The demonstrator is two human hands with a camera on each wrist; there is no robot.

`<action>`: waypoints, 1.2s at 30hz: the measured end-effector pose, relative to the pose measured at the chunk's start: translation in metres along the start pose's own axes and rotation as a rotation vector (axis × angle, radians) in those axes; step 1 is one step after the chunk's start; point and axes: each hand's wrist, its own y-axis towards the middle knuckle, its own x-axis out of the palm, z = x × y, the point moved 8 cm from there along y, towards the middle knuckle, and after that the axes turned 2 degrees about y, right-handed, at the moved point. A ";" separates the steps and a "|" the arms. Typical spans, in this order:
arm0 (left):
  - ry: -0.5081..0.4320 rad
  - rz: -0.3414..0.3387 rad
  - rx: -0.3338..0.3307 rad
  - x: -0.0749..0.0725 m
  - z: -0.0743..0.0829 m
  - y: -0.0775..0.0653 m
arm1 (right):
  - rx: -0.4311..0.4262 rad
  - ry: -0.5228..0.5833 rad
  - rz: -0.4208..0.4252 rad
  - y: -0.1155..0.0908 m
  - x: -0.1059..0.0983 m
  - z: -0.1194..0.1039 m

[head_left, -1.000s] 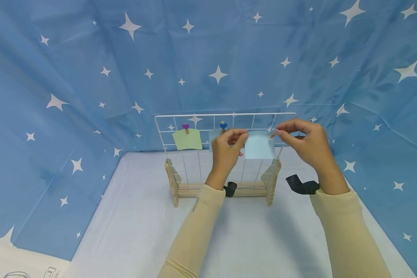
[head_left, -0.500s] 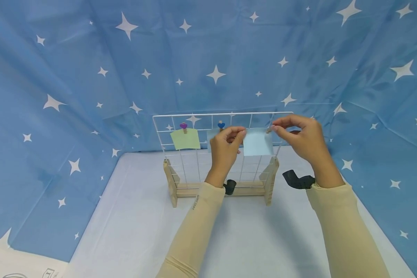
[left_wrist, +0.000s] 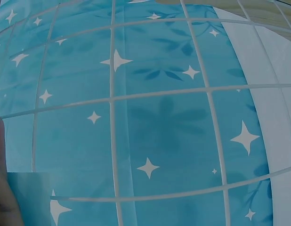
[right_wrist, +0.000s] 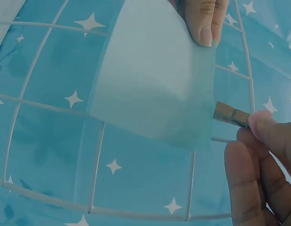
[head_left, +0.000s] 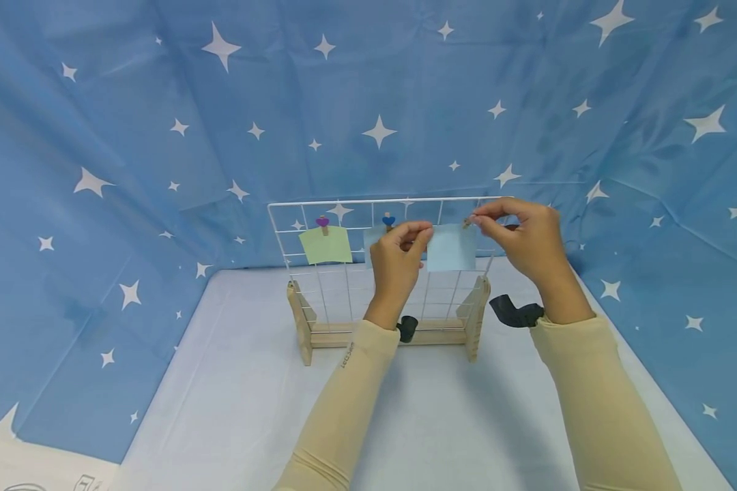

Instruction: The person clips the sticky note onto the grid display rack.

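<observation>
My left hand pinches a pale blue paper note by its upper left corner, against the front of a white wire grid. Between thumb and forefinger, my right hand holds a small wooden clothespin. In the right wrist view the clothespin's biting end points at the edge of the note, close beside it. Only a strip of the left hand's fingers and a corner of the note show in the left wrist view.
A green note hangs from a purple heart clothespin on the grid's left. Beside it, a blue heart clothespin holds another blue note, partly behind my left hand. Wooden feet support the grid on a white tabletop; starry blue cloth surrounds it.
The right hand has shifted slightly left and up with the clothespin along the note's upper right corner. The left hand keeps its pinch on the note. The head view has drifted a little.
</observation>
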 end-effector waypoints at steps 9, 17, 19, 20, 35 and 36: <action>0.004 0.025 0.005 0.002 -0.001 0.000 | -0.075 -0.145 -0.025 0.005 0.008 -0.013; 0.007 0.047 0.044 0.003 -0.001 0.000 | -0.109 -0.231 -0.082 0.010 0.020 -0.024; 0.017 0.056 0.052 0.003 -0.001 0.000 | -0.131 -0.244 -0.091 0.011 0.023 -0.027; 0.020 0.060 0.053 0.004 -0.001 0.000 | -0.138 -0.251 -0.097 0.012 0.024 -0.028; 0.013 0.061 0.049 0.005 -0.001 -0.003 | -0.094 -0.283 -0.095 0.009 0.031 -0.027; 0.004 0.060 0.046 0.004 -0.002 -0.003 | -0.114 -0.293 -0.079 0.008 0.030 -0.028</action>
